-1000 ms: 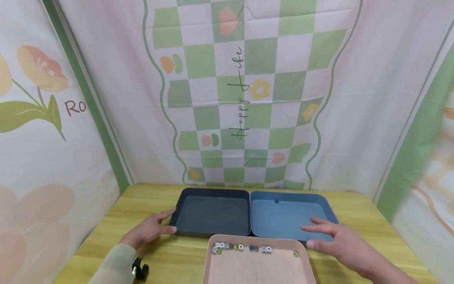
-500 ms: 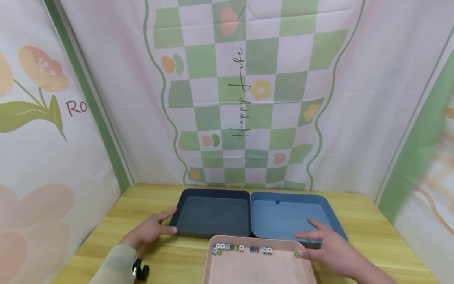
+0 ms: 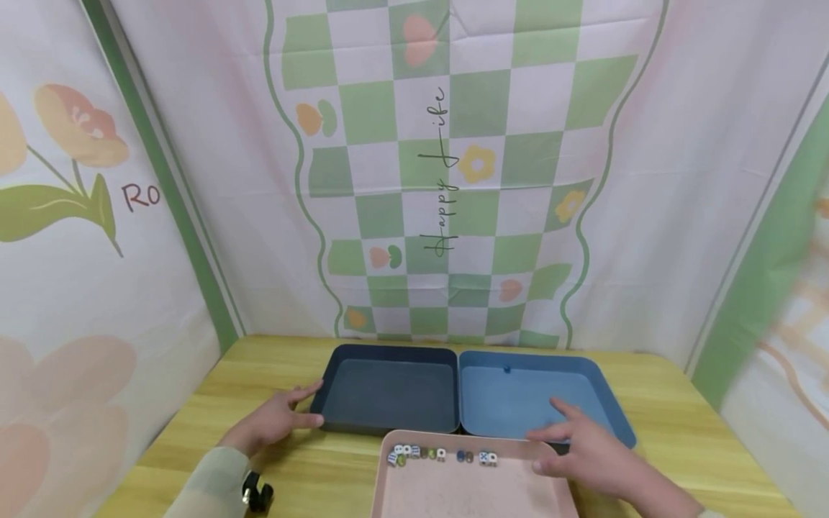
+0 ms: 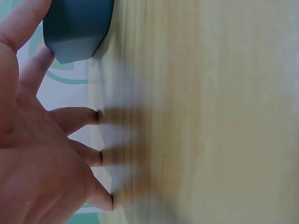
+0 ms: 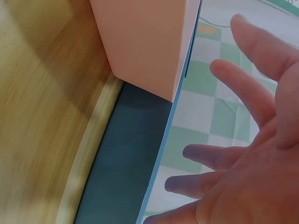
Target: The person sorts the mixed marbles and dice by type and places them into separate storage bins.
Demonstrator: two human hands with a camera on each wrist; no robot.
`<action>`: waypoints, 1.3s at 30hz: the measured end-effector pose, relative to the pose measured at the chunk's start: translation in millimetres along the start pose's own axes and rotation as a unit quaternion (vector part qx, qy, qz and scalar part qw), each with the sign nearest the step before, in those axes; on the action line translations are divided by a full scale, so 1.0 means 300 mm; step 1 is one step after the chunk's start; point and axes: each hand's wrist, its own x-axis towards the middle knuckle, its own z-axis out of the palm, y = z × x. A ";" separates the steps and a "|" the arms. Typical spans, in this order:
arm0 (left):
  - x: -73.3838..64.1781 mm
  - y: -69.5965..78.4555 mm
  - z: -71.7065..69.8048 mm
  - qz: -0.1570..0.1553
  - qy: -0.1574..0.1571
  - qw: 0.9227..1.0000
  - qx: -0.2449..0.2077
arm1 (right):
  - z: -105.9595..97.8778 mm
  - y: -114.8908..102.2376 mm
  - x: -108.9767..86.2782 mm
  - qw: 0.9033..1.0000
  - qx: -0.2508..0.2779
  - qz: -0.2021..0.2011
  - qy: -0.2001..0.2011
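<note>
My left hand touches the left side of a dark navy tray with thumb and index finger; its other fingers are spread down to the table in the left wrist view. Over the right back corner of a pink tray hovers my right hand, fingers apart in the right wrist view and nothing seen between them. Along the pink tray's back wall lie several white dice with small green, brown and blue beads. A blue bead sits in the blue tray. The pink tray's right corner is partly hidden by my right hand.
The navy and blue trays stand side by side on the wooden table, with the pink tray in front. A small black object is by my left sleeve. A checked curtain hangs behind the table.
My right hand has moved left and down from the blue tray to the pink tray's corner. The green bead there is now out of sight. My left hand stays put.
</note>
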 end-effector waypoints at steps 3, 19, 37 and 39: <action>0.002 -0.004 0.002 0.001 -0.001 1.000 0.001 | 0.005 -0.005 0.009 1.000 -0.010 0.012 0.000; 0.002 -0.005 0.007 0.004 0.004 1.000 0.002 | 0.006 -0.015 0.030 0.994 -0.101 0.036 0.001; -0.006 0.005 0.005 -0.001 0.007 1.000 0.009 | 0.029 -0.014 0.023 0.990 -0.126 0.055 -0.003; -0.006 0.006 0.005 -0.001 0.007 1.000 0.011 | 0.032 -0.015 0.024 0.989 -0.134 0.056 -0.002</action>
